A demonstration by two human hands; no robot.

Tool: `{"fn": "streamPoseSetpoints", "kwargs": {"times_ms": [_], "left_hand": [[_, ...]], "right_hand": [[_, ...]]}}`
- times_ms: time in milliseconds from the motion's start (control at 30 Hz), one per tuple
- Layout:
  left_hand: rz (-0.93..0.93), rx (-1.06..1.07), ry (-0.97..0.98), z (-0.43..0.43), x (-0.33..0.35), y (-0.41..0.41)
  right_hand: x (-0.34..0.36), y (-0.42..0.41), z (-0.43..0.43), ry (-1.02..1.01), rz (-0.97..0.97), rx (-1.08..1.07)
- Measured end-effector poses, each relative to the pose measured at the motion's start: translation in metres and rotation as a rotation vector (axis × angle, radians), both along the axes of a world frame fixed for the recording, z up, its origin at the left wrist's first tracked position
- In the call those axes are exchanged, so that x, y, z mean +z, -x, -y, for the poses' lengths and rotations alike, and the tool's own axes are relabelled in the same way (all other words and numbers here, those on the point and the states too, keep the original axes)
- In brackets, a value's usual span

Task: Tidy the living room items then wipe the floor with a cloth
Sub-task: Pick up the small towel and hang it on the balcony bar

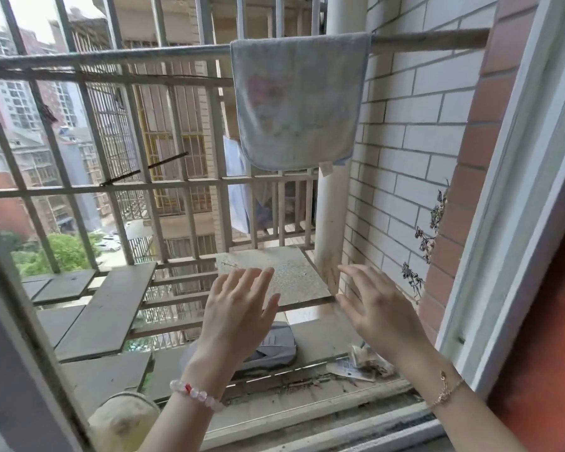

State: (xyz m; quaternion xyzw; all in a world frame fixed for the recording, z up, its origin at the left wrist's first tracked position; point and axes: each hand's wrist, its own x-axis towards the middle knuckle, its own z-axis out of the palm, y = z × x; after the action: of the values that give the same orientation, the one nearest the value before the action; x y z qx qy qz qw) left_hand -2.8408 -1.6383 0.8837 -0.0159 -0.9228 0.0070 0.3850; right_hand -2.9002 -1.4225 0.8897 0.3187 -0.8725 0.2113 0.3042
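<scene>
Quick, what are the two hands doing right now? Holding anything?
Left hand: open, fingers spread, holding nothing.
Right hand: open, holding nothing.
Both are below the cloth on the rail, not touching it.

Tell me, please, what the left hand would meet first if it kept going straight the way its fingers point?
Probably the cloth draped over the rail. The left hand is open, its fingers pointing up and outward through the window, with only air between. Depth is hard to judge, so it might pass just beneath the hem.

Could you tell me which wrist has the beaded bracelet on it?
The left wrist: its beaded bracelet has pale round beads with one red piece. The right wrist's gold chain bracelet is thin.
</scene>
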Motion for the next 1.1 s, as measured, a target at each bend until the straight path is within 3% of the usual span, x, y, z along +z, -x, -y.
{"fn": "streamPoseSetpoints", "kwargs": {"times_ms": [533, 733, 1100], "left_hand": [[0.139, 0.058, 0.015, 0.02, -0.009, 0.001], [0.13, 0.117, 0.012, -0.001, -0.008, -0.028], [0.126, 0.408, -0.097, -0.089, -0.024, -0.1]], "right_hand": [[-0.017, 0.013, 0.015, -0.044, 0.069, -0.036], [-0.013, -0.003, 0.013, 0.009, 0.068, 0.083], [-0.023, -0.032, -0.037, -0.02, 0.107, 0.374]]}}
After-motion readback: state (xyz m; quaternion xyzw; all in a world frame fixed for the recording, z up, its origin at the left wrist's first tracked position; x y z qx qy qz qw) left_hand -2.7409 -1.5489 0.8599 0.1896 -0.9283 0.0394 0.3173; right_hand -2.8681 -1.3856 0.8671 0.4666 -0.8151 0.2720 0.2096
